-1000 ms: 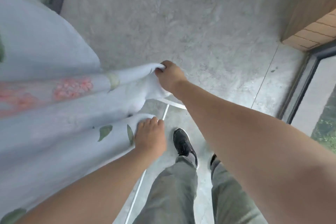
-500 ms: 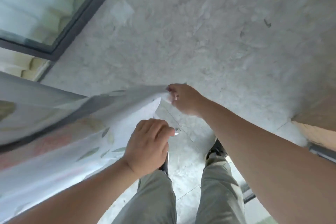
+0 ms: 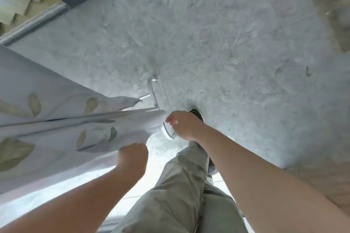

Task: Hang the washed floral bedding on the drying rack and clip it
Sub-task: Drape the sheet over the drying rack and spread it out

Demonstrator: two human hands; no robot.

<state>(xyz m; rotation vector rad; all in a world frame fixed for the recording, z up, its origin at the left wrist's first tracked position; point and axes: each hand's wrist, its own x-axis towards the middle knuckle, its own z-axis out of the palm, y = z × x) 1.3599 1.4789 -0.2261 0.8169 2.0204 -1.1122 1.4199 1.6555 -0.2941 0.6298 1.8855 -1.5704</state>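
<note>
- The floral bedding (image 3: 56, 119) is hung over the drying rack (image 3: 152, 92), on the left side, above the floor (image 3: 227, 43).
- Its lower edge is gripped by the left hand (image 3: 132, 158), which is curled tight.
- Its end corner seems to be pinched by the right hand (image 3: 182, 126), just beside the rack's white bar.
- The step in hand is judged to be pulling the cloth flat along the rack.
- No clip is seen. A clip is needed next, so one hand must be freed while the cloth is kept flat.
</note>
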